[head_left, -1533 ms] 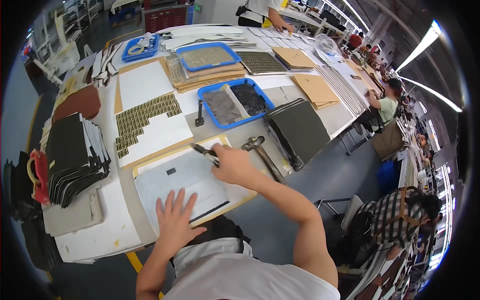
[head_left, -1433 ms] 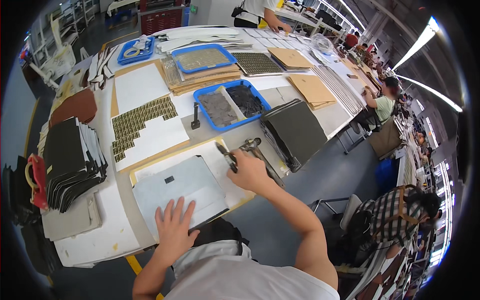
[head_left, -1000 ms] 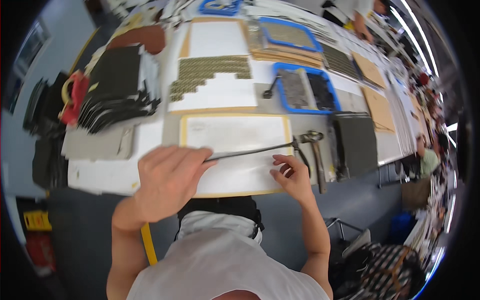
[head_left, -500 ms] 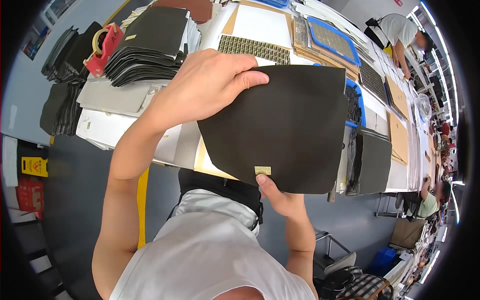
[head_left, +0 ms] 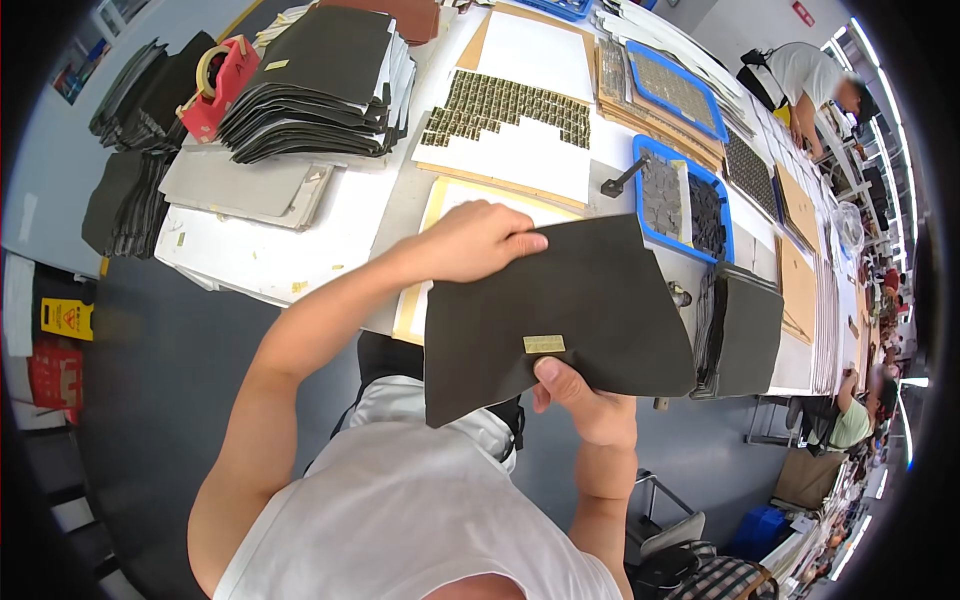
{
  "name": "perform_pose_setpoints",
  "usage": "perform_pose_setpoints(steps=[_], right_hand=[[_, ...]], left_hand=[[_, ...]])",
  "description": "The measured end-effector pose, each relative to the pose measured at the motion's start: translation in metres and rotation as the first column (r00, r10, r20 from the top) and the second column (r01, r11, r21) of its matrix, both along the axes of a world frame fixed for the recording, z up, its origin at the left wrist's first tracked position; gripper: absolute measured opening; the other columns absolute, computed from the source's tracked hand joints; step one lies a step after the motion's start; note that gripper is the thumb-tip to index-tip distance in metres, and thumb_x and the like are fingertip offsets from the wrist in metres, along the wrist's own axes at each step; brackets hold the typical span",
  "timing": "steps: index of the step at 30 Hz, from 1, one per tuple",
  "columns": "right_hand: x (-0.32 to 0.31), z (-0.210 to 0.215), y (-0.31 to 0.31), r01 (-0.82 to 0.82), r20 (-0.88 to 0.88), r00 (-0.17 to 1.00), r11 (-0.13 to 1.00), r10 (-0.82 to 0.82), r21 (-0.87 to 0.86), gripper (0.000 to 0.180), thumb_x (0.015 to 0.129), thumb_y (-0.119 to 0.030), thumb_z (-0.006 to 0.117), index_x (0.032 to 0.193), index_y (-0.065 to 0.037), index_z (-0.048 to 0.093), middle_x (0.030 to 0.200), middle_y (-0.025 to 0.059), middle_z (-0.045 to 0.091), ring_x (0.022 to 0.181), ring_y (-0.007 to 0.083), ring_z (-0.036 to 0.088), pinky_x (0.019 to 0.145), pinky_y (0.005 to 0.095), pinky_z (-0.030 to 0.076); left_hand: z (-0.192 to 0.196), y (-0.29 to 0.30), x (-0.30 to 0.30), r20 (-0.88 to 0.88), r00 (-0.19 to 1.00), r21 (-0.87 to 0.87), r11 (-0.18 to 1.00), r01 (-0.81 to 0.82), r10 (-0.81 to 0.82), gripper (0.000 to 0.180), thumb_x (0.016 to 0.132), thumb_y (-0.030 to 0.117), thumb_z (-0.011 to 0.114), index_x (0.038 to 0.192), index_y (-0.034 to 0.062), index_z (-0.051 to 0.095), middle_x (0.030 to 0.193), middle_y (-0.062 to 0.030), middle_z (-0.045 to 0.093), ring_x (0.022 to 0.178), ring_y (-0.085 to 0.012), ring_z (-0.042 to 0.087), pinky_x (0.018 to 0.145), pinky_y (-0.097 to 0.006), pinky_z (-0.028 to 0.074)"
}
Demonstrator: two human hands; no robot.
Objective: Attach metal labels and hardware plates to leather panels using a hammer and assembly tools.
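A dark, flat sheet [head_left: 560,295], leather-like and with angled edges, is held up over the table's front edge. My left hand [head_left: 478,242] grips its upper left edge, thumb on the front face and fingers behind. At the lower edge my right hand [head_left: 588,400] pinches the sheet, thumb on top, and the sheet bends there. Just above that thumb a small pale yellow label or tape piece [head_left: 544,344] is stuck on the sheet. My other right fingers are mostly hidden behind it. Behind the sheet, a yellow-edged board [head_left: 412,308] is partly covered.
A tall stack of dark sheets [head_left: 325,60] stands at the left beside a red tape dispenser [head_left: 215,90]. Small dark-gold pieces [head_left: 510,105] lie in rows on a white board. A blue tray [head_left: 640,150] holds dark pieces. More dark sheets [head_left: 748,325] stand at the right. A co-worker [head_left: 800,85] bends over the far table.
Both hands have brought the sheet lower and turned it. My left hand has come down and right, uncovering the rows of small pieces and the blue tray.
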State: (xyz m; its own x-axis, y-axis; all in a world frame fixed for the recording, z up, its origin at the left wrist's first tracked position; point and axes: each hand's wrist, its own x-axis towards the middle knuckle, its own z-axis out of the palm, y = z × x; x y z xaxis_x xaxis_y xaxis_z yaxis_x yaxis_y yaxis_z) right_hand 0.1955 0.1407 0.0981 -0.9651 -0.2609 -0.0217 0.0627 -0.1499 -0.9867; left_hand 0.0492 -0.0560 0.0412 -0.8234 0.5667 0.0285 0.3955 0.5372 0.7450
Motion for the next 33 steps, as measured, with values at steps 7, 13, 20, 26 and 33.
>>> perform_pose_setpoints(steps=[7, 13, 20, 26, 33], right_hand=[[0.002, 0.01, -0.006, 0.041, 0.018, 0.999, 0.999, -0.041, -0.015, 0.007, 0.096, -0.001, 0.069, 0.101, 0.003, 0.068, 0.08, 0.0047, 0.067, 0.06, 0.0116, 0.058, 0.054, 0.0253, 0.049], [-0.001, 0.01, -0.007, 0.041, 0.023, 0.999, 0.998, -0.04, -0.046, 0.011, 0.096, 0.0, 0.067, 0.106, 0.004, 0.066, 0.085, 0.0064, 0.066, 0.063, 0.0125, 0.059, 0.055, 0.0261, 0.049], [-0.002, 0.004, -0.009, -0.006, 0.036, 0.999, 0.998, 0.008, -0.055, 0.013, 0.095, 0.003, 0.065, 0.108, 0.004, 0.065, 0.085, 0.0071, 0.067, 0.063, 0.0131, 0.06, 0.055, 0.0268, 0.05], [0.001, -0.025, 0.009, -0.013, 0.112, 0.994, 1.0, 0.012, 0.014, 0.028, 0.091, -0.009, 0.068, 0.114, 0.006, 0.065, 0.09, 0.015, 0.072, 0.059, 0.0189, 0.063, 0.052, 0.0284, 0.049], [-0.026, -0.079, 0.001, -0.253, 0.166, 0.957, 0.964, 0.237, 0.079, 0.033, 0.099, -0.005, 0.063, 0.132, 0.0, 0.066, 0.094, 0.0115, 0.076, 0.065, 0.008, 0.059, 0.06, 0.022, 0.05]], left_hand=[[-0.018, 0.009, 0.02, 0.161, 0.985, 0.105, 0.994, 0.042, -0.059, 0.044, 0.103, 0.038, 0.061, 0.079, 0.0009, 0.061, 0.063, -0.0135, 0.056, 0.059, -0.0225, 0.051, 0.06, -0.039, 0.044], [-0.016, 0.008, 0.018, 0.184, 0.98, 0.112, 0.992, 0.061, -0.081, 0.042, 0.103, 0.037, 0.06, 0.082, 0.0003, 0.063, 0.065, -0.0152, 0.057, 0.06, -0.0245, 0.052, 0.061, -0.04, 0.045], [-0.02, -0.002, 0.017, 0.164, 0.986, 0.088, 0.996, 0.02, -0.034, 0.041, 0.101, 0.039, 0.061, 0.088, 0.0014, 0.07, 0.079, -0.0217, 0.068, 0.078, -0.0393, 0.067, 0.073, -0.046, 0.05], [-0.003, -0.034, -0.007, -0.002, 0.998, 0.163, 0.984, -0.065, 0.066, 0.03, 0.101, 0.03, 0.063, 0.102, 0.0012, 0.069, 0.083, -0.0192, 0.068, 0.079, -0.0321, 0.067, 0.073, -0.041, 0.051], [0.131, -0.115, -0.012, -0.597, 0.755, 0.052, 0.952, -0.301, 0.272, 0.023, 0.098, 0.033, 0.065, 0.101, 0.0122, 0.073, 0.083, -0.0165, 0.071, 0.081, -0.041, 0.068, 0.072, -0.049, 0.054]])
